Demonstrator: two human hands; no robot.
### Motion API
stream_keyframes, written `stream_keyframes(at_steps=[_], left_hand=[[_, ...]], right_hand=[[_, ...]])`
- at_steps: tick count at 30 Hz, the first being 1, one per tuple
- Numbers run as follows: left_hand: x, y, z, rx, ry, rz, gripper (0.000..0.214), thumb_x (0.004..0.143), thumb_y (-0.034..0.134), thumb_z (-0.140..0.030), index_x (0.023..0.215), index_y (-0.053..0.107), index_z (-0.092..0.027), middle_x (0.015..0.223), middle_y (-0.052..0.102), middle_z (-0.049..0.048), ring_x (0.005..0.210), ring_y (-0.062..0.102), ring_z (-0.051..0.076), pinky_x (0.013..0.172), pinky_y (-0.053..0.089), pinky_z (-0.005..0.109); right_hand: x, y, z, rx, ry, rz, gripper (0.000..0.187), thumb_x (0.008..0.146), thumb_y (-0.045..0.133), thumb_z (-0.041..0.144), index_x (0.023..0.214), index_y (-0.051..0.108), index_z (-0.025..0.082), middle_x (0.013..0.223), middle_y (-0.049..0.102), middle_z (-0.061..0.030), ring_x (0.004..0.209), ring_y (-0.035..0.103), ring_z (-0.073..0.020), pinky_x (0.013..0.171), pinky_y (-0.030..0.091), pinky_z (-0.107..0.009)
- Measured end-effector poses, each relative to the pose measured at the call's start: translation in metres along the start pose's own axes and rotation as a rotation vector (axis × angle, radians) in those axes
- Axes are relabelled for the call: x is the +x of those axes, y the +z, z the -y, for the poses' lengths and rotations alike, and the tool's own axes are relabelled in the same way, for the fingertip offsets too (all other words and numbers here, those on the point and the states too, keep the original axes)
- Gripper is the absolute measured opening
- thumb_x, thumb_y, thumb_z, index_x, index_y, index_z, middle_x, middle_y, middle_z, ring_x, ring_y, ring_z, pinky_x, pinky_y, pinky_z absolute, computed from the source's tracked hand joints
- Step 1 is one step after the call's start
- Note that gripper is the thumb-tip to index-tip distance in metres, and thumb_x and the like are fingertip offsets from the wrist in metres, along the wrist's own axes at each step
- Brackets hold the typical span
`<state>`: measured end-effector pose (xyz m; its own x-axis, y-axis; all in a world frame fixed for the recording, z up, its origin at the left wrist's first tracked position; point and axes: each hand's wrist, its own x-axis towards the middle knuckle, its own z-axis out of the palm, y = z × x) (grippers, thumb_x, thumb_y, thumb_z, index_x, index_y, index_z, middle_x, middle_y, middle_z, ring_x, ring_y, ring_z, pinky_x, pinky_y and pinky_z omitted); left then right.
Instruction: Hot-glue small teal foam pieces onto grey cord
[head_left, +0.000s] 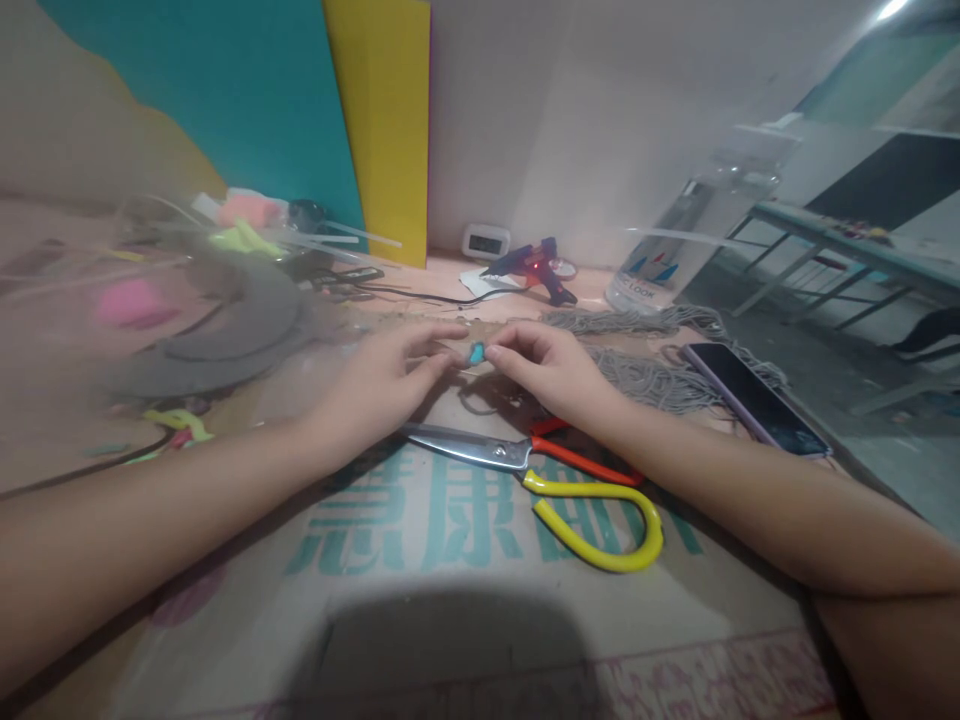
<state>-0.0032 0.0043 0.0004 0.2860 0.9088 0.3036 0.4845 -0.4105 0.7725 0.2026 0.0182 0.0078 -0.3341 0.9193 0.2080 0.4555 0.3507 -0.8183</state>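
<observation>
A small teal piece (477, 352), too small to name its kind, sits between my fingertips above the table. My right hand (551, 368) pinches its right side with thumb and index finger. At its left side, my left hand (394, 372) closes its thumb and a finger, while the index finger stretches out above. Below both hands lies a pair of scissors (506, 455) with one red and one yellow handle, blades pointing left. Under the fingers, a thin grey loop (480, 400) is partly hidden.
A glue gun (536, 268) with a red light rests at the back by a small digital clock (486, 242). Grey cord bundles (660, 375), a phone (757, 398) and a large clear bottle (686, 235) are on the right. Pink clay-like material (139, 302) is left.
</observation>
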Motion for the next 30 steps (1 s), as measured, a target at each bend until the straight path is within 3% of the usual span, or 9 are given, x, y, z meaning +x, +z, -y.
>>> stream_keyframes(at_steps=[7, 13, 22, 30], left_hand=[[0.0015, -0.0008, 0.0010, 0.071, 0.010, -0.032, 0.029, 0.087, 0.063, -0.033, 0.113, 0.069, -0.023, 0.099, 0.074, 0.0014, 0.093, 0.067, 0.020, 0.092, 0.049, 0.035], [0.0019, -0.0023, -0.0018, 0.142, 0.016, -0.045, 0.023, 0.085, 0.062, -0.032, 0.104, 0.068, -0.022, 0.098, 0.072, 0.0017, 0.095, 0.064, 0.021, 0.092, 0.047, 0.035], [-0.0004, 0.0014, 0.0011, 0.029, -0.009, 0.014, 0.009, 0.085, 0.058, -0.025, 0.092, 0.058, -0.019, 0.083, 0.062, -0.0013, 0.067, 0.056, 0.013, 0.063, 0.042, 0.026], [-0.0016, 0.0040, 0.0053, -0.073, -0.004, 0.054, 0.007, 0.083, 0.057, -0.018, 0.083, 0.051, -0.020, 0.072, 0.055, -0.0041, 0.062, 0.051, 0.011, 0.058, 0.039, 0.024]], right_hand=[[-0.0011, 0.0003, -0.0005, -0.005, 0.006, -0.003, 0.023, 0.087, 0.061, 0.038, 0.086, 0.066, 0.015, 0.066, 0.058, 0.0015, 0.057, 0.051, -0.0102, 0.053, 0.038, -0.024], [-0.0009, 0.0007, -0.0010, 0.015, 0.005, 0.006, 0.023, 0.086, 0.062, 0.039, 0.086, 0.065, 0.016, 0.064, 0.057, 0.0020, 0.056, 0.052, -0.0108, 0.054, 0.039, -0.025], [-0.0012, 0.0001, 0.0022, -0.018, -0.004, -0.002, 0.022, 0.086, 0.061, 0.038, 0.084, 0.065, 0.016, 0.063, 0.057, 0.0025, 0.056, 0.049, -0.0104, 0.055, 0.038, -0.025], [-0.0007, 0.0008, 0.0009, -0.010, -0.017, 0.000, 0.023, 0.086, 0.062, 0.038, 0.084, 0.065, 0.016, 0.065, 0.057, 0.0020, 0.058, 0.050, -0.0107, 0.056, 0.039, -0.025]])
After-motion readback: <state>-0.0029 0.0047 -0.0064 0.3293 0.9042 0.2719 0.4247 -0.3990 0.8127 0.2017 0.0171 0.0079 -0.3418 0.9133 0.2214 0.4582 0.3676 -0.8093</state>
